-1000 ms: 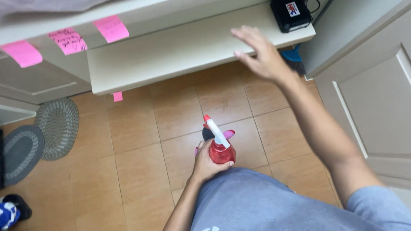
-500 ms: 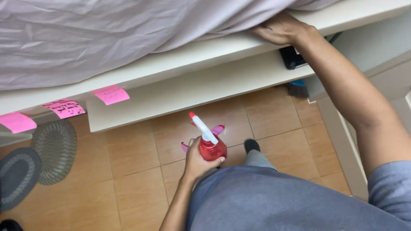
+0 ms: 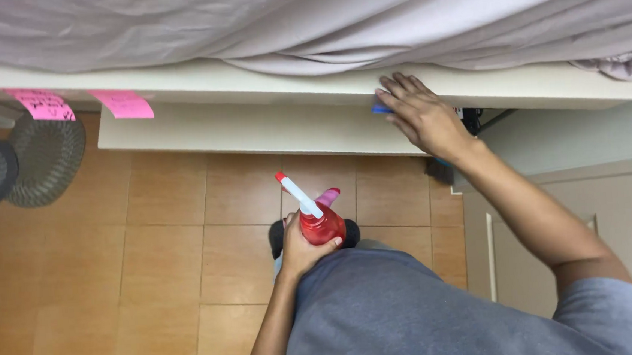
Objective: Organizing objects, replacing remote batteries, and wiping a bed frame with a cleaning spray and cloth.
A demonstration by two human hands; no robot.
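Two hands are working at different depths. Nearest, the left hand (image 3: 303, 248) is clenching around a red spray bottle (image 3: 322, 226), holding it close against the grey shirt (image 3: 417, 312), with its white nozzle (image 3: 299, 195) angling up and away over the tiled floor (image 3: 171, 241). A squeeze of the trigger here is likely to wet those tiles and make them slippery underfoot. Farther out, the right hand (image 3: 422, 115) is lying flat, fingers spread, pressing a small blue cloth (image 3: 380, 108) against the cream ledge (image 3: 263, 84); only a corner of the cloth is showing beneath the palm. Just above, a pale sheet (image 3: 303, 13) is draping over the ledge's edge, so the wiping hand is risking snagging or dampening it. Pink sticky notes (image 3: 122, 104) are hanging farther left, where a stray spray could be soaking them.
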